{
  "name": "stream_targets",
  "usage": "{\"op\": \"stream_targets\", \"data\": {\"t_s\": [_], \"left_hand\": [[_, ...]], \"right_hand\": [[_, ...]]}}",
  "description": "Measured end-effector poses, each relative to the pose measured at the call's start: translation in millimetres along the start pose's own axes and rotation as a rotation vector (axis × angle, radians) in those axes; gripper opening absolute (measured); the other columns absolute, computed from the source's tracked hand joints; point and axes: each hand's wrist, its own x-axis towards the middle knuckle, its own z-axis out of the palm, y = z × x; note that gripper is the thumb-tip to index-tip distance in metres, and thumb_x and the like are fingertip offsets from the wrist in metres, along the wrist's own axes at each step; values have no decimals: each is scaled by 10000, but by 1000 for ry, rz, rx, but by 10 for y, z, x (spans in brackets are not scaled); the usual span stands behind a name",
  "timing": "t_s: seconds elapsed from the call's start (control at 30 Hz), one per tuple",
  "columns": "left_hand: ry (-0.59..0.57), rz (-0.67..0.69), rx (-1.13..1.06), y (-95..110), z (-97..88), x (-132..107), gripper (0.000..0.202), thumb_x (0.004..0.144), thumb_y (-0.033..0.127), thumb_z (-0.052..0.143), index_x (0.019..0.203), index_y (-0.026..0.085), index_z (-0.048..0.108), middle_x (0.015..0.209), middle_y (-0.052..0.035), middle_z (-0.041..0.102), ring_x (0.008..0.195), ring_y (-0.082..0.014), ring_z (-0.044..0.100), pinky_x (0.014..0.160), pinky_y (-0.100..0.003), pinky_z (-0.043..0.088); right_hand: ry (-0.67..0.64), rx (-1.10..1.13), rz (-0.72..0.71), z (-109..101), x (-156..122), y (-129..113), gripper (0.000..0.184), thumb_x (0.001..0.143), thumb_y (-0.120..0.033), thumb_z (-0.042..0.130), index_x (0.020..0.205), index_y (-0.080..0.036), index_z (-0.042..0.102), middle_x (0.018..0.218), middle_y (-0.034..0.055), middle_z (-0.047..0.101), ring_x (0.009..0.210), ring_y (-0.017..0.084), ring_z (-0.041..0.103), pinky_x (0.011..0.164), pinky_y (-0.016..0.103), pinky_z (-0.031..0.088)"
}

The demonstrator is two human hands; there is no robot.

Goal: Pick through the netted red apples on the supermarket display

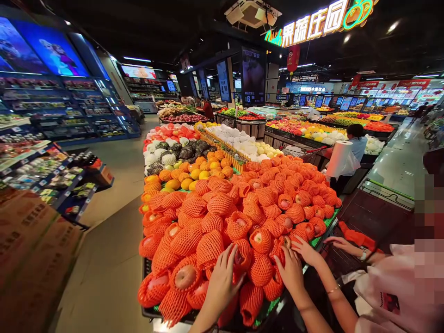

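Our left hand (224, 275) arches over orange-netted fruit (246, 252) at the front of a heaped display (147, 268); our right hand (291, 273), apart from it, spreads over more, beside another person's hand (307, 252). Whether either grips, we cannot tell. Pulling low could set the piled fruit rolling; crowding at right could cause bumps. Pinkish skin (185, 277) peeks from open mesh ends.

The near fruit (219, 203) is bright and mostly sharp, with soft shadows in the gaps. Overhead, the ceiling (104, 18) is dark, dotted with small lamps (393, 27). A sign (314, 23) glows at the far right; screens (57, 53) shine blue at left. Glare streaks the right floor (411, 148). The near-left boxes (31, 245) look dim, stretched and blurred; coarse pixels mask the right edge.
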Motion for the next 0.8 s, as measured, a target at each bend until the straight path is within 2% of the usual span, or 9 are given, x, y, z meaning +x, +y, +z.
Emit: {"op": "stream_targets", "data": {"t_s": [0.07,0.13,0.23,0.3,0.4,0.5,0.63,0.7,0.8], "left_hand": [[-50,-45,-3,2,62,113,854,850,304,723,1571,165,286,1517,-193,476,1387,-346,515,1127,-520,518],[-162,-117,-18,-7,82,185,891,794,289,767,1565,161,338,1500,-190,492,1349,-355,546,1105,-514,527],[-321,-199,-59,-37,44,229,845,781,256,736,1554,152,411,1484,-178,509,1291,-339,589,1061,-477,550],[-329,-196,-80,-67,26,216,830,766,255,715,1538,128,437,1483,-180,513,1295,-339,587,1059,-465,551],[-233,-124,-51,-119,48,146,815,743,283,720,1496,103,465,1449,-193,547,1296,-354,594,1028,-462,574],[-81,-25,15,-137,49,73,838,723,333,756,1468,115,441,1400,-200,585,1234,-358,642,958,-447,610],[72,-55,19,-114,-119,64,835,732,371,740,1465,162,400,1398,-189,587,1182,-326,682,863,-376,633],[142,-106,-43,-134,-254,105,781,762,371,701,1456,166,407,1378,-173,603,1189,-305,680,879,-360,626],[246,-195,-138,-251,-469,220,715,807,425,680,1420,148,439,1305,-157,638,1184,-304,675,948,-406,606]], "right_hand": [[3,30,12,20,53,76,378,979,-215,475,1283,-109,673,1279,117,557,1184,263,558,1021,379,524],[12,59,47,6,116,204,362,931,-179,442,1192,-102,682,1142,111,602,1044,234,613,925,317,551],[16,105,100,-42,171,388,347,902,-257,465,1122,-82,667,992,100,614,867,200,636,750,246,564],[17,120,106,-78,173,442,387,892,-318,464,1115,-72,663,949,102,610,807,202,633,681,252,563],[42,113,36,-148,166,380,493,910,-368,458,1247,-61,648,1104,141,601,1011,253,623,869,360,588],[61,102,-95,-238,206,189,557,979,-397,449,1421,-88,586,1354,149,495,1295,291,473,1108,485,478],[19,101,-269,-340,326,-142,502,999,-396,507,1424,-145,603,1436,114,426,1368,292,384,1156,494,436],[2,104,-328,-364,390,-309,504,1005,-381,523,1458,-167,579,1463,93,402,1387,278,363,1190,485,404],[-10,108,-366,-356,467,-554,542,1036,-356,528,1539,-161,486,1494,81,370,1403,243,347,1211,445,392]]}}
